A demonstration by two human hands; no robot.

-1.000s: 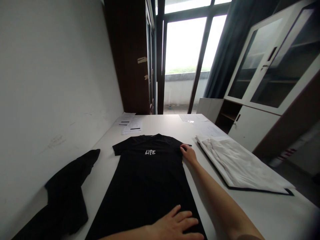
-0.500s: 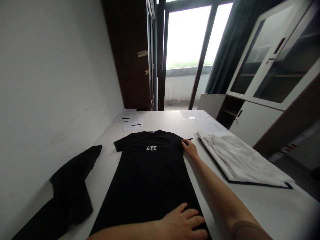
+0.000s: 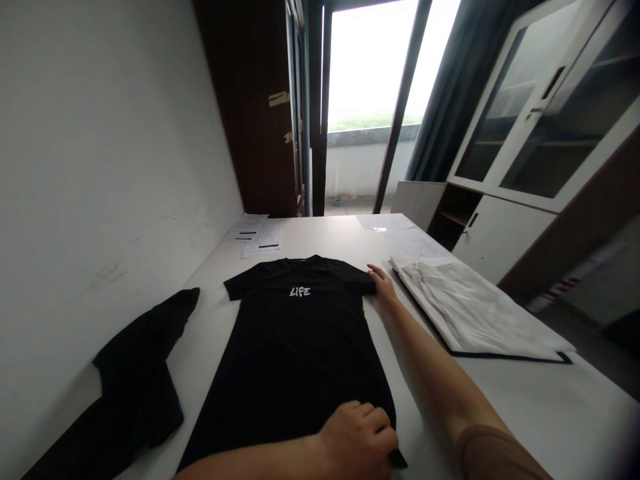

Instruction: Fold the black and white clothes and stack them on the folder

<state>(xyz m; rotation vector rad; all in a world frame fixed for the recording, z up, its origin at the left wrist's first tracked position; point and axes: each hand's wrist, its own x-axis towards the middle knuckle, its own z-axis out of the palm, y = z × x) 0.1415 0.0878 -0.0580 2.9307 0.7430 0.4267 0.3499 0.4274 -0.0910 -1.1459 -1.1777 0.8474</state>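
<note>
A black T-shirt (image 3: 295, 353) with white lettering on its chest lies flat along the middle of a white desk (image 3: 330, 237), collar toward the far end, between a crumpled black garment (image 3: 140, 373) on the left and folded white cloth (image 3: 480, 313) on the right. The left hand (image 3: 357, 437) reaches across its near end, fingers curled over the right edge, fingertips hidden, so whether they grip fabric cannot be told; the right hand (image 3: 383, 288) touches the right sleeve's end, its grip also unclear.
</note>
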